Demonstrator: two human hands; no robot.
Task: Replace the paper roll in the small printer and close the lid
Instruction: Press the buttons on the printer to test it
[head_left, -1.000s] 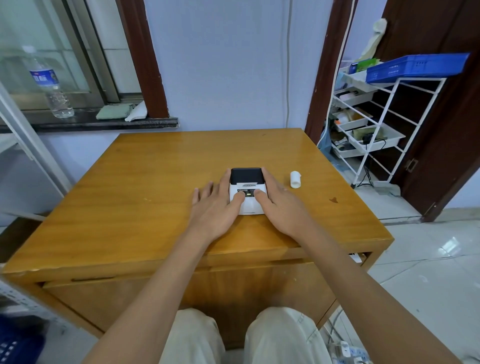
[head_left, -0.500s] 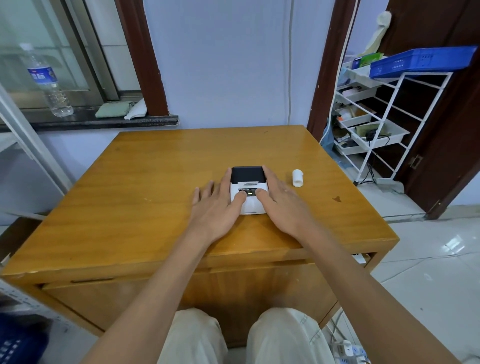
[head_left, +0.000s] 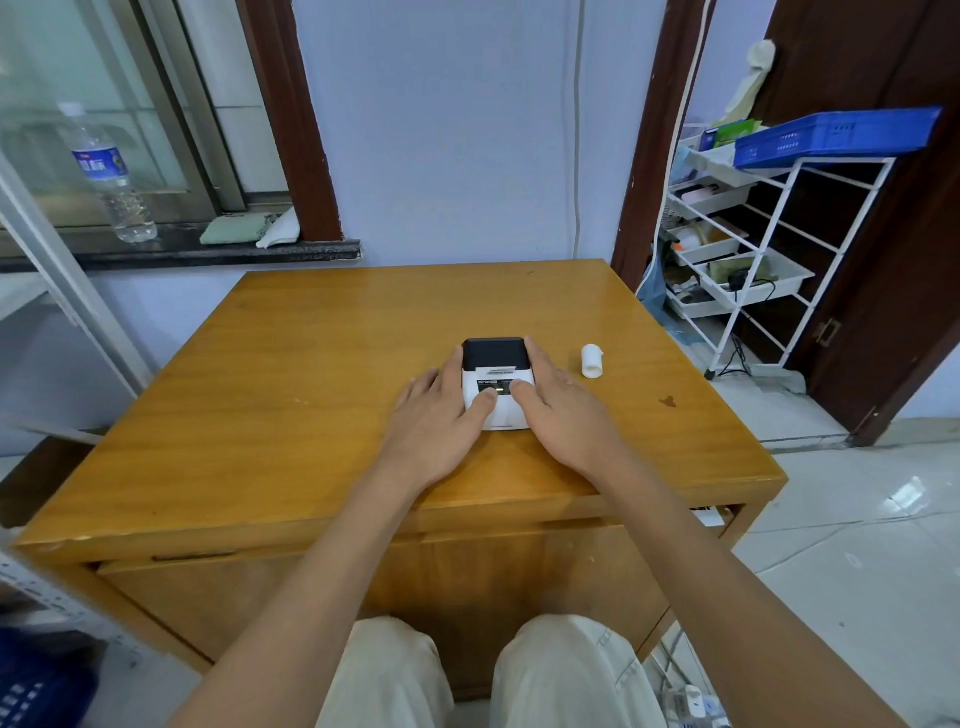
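Note:
A small white printer (head_left: 496, 366) with a black lid lies flat in the middle of the wooden table (head_left: 291, 395), lid down. My left hand (head_left: 441, 421) rests against its left side, thumb on the white front panel. My right hand (head_left: 561, 415) lies against its right side, thumb also on the panel, fingers along the edge. A white paper roll (head_left: 592, 360) lies on the table just right of the printer, apart from my right hand.
A white wire rack (head_left: 748, 260) with trays and a blue basket (head_left: 836, 136) stands to the right of the table. A water bottle (head_left: 111, 176) and folded cloths (head_left: 249, 228) sit on the window ledge at the back left.
Both hands stay on the printer in the same pose. Only the camera view has shifted slightly.

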